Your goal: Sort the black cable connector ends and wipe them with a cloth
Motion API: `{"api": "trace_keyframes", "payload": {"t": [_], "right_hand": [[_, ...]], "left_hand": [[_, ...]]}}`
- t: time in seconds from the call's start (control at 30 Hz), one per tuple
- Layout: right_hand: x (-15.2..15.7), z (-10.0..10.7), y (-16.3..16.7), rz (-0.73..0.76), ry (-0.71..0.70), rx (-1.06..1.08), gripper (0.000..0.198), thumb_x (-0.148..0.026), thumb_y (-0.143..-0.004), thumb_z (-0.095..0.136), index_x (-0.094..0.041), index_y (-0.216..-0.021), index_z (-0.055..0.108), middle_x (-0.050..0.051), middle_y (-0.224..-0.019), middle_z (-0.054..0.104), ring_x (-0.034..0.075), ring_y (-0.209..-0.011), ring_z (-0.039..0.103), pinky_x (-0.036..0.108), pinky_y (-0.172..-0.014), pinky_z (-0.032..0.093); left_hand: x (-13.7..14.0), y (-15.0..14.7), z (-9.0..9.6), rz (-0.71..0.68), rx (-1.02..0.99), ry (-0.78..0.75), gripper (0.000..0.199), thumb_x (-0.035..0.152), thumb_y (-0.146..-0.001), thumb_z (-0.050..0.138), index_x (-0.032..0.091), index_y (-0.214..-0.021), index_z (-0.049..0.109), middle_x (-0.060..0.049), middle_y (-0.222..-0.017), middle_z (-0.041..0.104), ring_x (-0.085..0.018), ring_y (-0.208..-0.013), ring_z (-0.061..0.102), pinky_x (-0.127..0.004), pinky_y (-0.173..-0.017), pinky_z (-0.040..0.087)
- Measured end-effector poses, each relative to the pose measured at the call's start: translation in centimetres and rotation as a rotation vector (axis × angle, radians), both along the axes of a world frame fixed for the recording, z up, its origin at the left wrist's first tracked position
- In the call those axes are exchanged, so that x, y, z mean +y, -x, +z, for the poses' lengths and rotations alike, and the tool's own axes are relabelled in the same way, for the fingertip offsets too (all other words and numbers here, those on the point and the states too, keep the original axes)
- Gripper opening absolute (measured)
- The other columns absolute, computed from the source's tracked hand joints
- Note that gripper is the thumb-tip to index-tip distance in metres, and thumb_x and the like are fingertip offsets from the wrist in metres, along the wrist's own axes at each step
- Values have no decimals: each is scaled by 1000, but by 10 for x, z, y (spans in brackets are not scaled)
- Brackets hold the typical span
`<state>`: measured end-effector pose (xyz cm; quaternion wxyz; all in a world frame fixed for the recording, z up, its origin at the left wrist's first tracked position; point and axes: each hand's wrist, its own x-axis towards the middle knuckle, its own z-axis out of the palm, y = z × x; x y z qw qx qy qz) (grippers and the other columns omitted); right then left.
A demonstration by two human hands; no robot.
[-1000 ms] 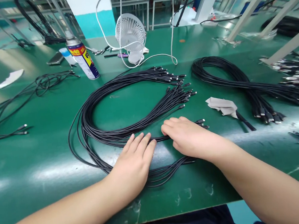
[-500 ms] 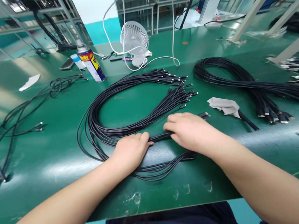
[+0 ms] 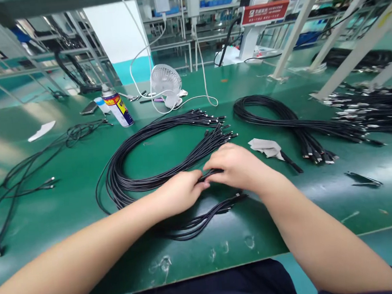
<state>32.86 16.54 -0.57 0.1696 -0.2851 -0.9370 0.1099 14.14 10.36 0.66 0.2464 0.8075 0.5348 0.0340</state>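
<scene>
Meeting more closely than half a second ago, over the green table (image 3: 66, 199) beside the looped cable bundle (image 3: 144, 183), left hand (image 3: 181, 191) and right hand (image 3: 232, 165) are pinching black strands (image 3: 213, 172), probably springy, light and best held near one end; the hands are hiding where they stop.

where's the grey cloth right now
In the head view, the grey cloth lies right of centre on the green table, between the right hand and the coiled black cables on the right.
</scene>
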Motion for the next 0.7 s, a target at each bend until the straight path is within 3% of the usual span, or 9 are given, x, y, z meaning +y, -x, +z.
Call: {"api": "trace_keyframes", "payload": {"t": [0.1,0.13,0.23,0.33,0.4,0.57,0.7], "right_hand": [[17,-4,-16,-49,86,250,40,-38,-68,83,-20,-103,74,9,-106,72,27,-105,63,40,-95,43],[24,-8,-21,-52,223,438,51,-37,-60,88,-20,-106,73,10,-110,71,29,-111,61,44,-100,41],[39,-28,-22,-29,422,618,71,-51,-54,88,-21,-116,68,10,-113,70,28,-108,64,47,-98,47],[39,-41,-4,27,596,754,60,-66,-79,62,-17,-112,67,11,-107,72,24,-101,69,42,-91,54],[34,-43,9,35,684,844,57,-66,-89,47,-15,-105,67,11,-102,73,21,-95,71,40,-87,57],[21,-32,18,44,805,983,51,-64,-85,57,-15,-93,68,8,-89,75,19,-85,73,37,-83,59],[15,-23,15,66,833,1046,60,-70,-83,52,-14,-93,69,8,-90,75,19,-85,73,36,-82,59]], "left_hand": [[11,8,-4,53,-177,88,30,40,-93,43,18,-80,58,-1,-71,60,-16,-64,54,-27,-58,39],[13,12,-6,86,-222,133,31,42,-93,43,18,-80,58,0,-69,58,-15,-63,53,-26,-58,39],[14,19,-11,176,-352,264,36,47,-92,42,16,-82,58,3,-62,50,-12,-54,45,-24,-53,37],[9,19,-14,184,-436,364,38,49,-91,42,16,-85,59,5,-58,44,-9,-48,38,-21,-46,32],[6,16,-13,161,-442,353,37,49,-90,45,16,-84,59,5,-58,45,-9,-48,39,-20,-44,31],[6,6,-6,159,-415,267,36,46,-92,42,16,-83,60,5,-56,47,-8,-43,40,-20,-42,33],[14,3,-5,142,-505,329,35,46,-93,42,15,-87,59,5,-57,46,-8,-43,42,-20,-43,37]]}}
